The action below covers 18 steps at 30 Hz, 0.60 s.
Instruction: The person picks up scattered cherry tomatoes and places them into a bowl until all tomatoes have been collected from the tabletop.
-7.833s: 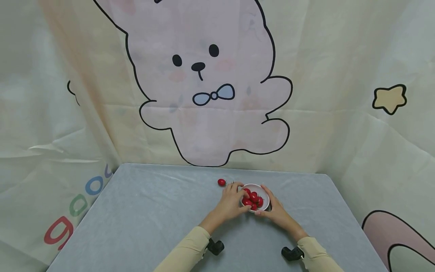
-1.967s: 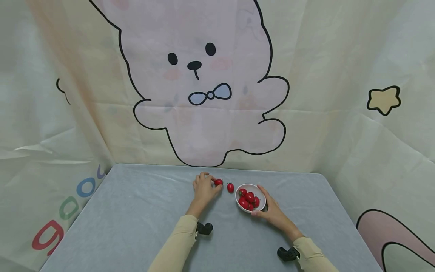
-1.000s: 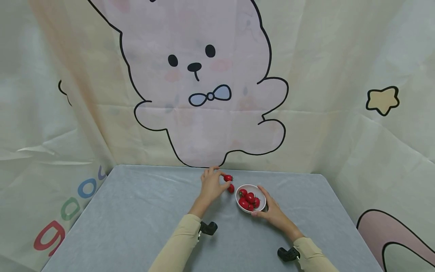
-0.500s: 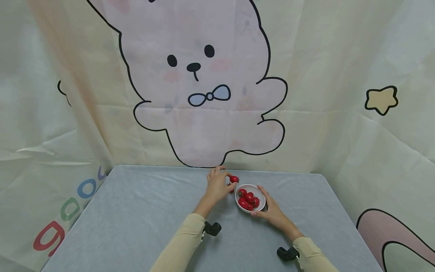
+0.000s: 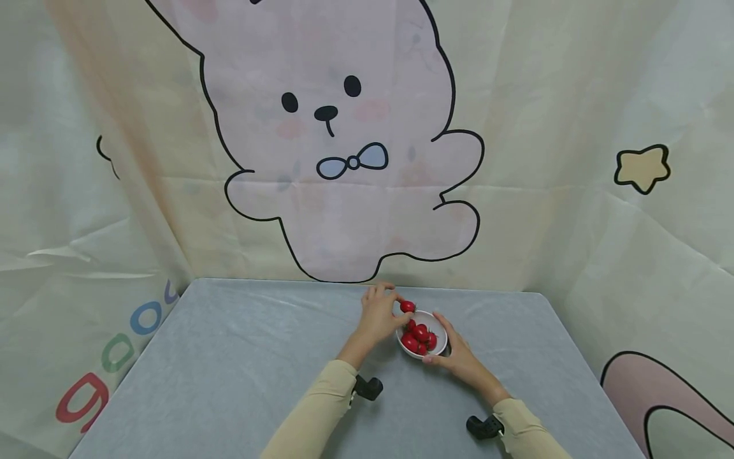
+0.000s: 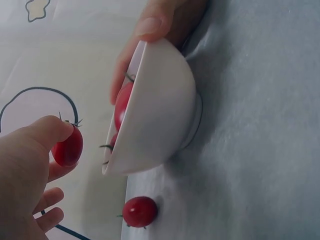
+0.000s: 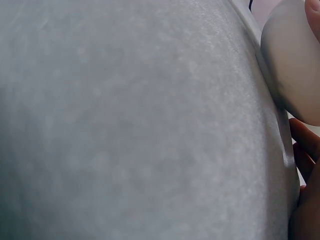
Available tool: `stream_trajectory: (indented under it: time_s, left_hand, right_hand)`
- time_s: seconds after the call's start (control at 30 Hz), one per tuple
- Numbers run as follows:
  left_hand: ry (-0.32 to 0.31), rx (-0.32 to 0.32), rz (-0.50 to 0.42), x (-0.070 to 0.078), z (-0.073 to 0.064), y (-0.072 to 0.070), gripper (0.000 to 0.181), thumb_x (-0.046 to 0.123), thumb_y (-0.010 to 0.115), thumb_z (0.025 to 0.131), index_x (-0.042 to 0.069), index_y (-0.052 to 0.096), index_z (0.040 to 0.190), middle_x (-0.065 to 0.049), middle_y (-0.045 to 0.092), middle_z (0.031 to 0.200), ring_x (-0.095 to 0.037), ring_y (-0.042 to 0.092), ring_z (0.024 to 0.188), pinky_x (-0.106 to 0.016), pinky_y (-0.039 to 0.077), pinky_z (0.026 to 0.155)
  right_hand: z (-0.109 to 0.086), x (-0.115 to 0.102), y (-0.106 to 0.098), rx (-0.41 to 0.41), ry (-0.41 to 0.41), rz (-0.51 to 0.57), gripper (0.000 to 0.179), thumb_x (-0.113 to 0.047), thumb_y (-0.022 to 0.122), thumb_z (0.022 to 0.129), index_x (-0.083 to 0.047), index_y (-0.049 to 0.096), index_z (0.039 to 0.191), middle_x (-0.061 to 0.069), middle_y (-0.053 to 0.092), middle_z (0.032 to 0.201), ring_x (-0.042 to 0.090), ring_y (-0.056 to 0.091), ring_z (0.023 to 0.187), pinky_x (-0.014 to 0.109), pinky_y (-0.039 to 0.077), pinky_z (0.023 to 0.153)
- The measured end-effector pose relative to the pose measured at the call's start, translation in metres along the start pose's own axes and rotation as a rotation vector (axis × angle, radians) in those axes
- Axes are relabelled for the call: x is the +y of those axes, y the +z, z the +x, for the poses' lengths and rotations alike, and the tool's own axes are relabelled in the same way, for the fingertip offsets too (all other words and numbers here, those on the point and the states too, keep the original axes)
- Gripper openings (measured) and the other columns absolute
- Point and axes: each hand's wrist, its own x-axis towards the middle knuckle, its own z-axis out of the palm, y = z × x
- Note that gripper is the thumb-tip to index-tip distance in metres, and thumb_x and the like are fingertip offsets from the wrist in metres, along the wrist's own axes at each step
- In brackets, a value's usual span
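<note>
My left hand [image 5: 378, 317] pinches a red cherry tomato [image 5: 408, 306] between thumb and index finger, at the far left rim of a small white bowl [image 5: 438, 324]. In the left wrist view this tomato [image 6: 68, 151], with its green stem, hangs apart from the bowl [image 6: 160, 105], and the other fingers are loosely bent. Several cherry tomatoes [image 5: 421, 333] lie inside the bowl. My right hand [image 5: 463, 358] holds the bowl from the right, thumb at the near rim and fingers at the far side. Another loose tomato [image 6: 140, 211] lies on the cloth beside the bowl; my left hand hides it in the head view.
A pale blue-grey cloth [image 5: 241, 363] covers the table, whose back edge runs just behind the bowl. Behind it hangs a cream curtain [image 5: 533, 223] with a cartoon bear. Black wrist cameras [image 5: 368, 387] sit on both wrists.
My left hand has picked up the left loose tomato and carried it right, over the other loose one, to the bowl's rim. My right hand has kept its hold on the bowl.
</note>
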Motion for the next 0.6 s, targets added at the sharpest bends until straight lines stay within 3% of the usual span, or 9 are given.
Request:
stream_trajectory:
  time_s: [0.27, 0.4, 0.6]
  left_hand:
    - [0.014, -0.055, 0.027, 0.008, 0.001, 0.013, 0.033, 0.050, 0.066, 0.081, 0.022, 0.067, 0.099, -0.003, 0.047, 0.133, -0.024, 0.039, 0.126, -0.050, 0.030, 0.106]
    - [0.041, -0.053, 0.062, 0.013, 0.000, 0.016, 0.033, 0.051, 0.065, 0.081, 0.023, 0.068, 0.099, -0.003, 0.049, 0.133, -0.023, 0.041, 0.124, -0.049, 0.032, 0.105]
    - [0.072, -0.067, 0.046, 0.020, -0.001, 0.018, 0.033, 0.048, 0.066, 0.081, 0.022, 0.068, 0.101, -0.004, 0.049, 0.133, -0.024, 0.041, 0.125, -0.050, 0.032, 0.105]
  right_hand:
    - [0.001, 0.004, 0.000, 0.016, -0.025, -0.031, 0.101, -0.041, 0.079, 0.070, -0.038, 0.015, 0.148, 0.007, 0.027, 0.155, 0.036, 0.029, 0.141, 0.069, 0.024, 0.105]
    - [0.000, 0.004, 0.001, 0.010, -0.013, -0.030, 0.101, -0.042, 0.079, 0.071, -0.040, 0.014, 0.148, 0.006, 0.023, 0.157, 0.037, 0.026, 0.142, 0.069, 0.024, 0.104]
    - [0.001, 0.004, 0.000, 0.012, -0.033, -0.031, 0.101, -0.041, 0.079, 0.072, -0.037, 0.014, 0.149, 0.006, 0.022, 0.158, 0.037, 0.025, 0.142, 0.068, 0.025, 0.105]
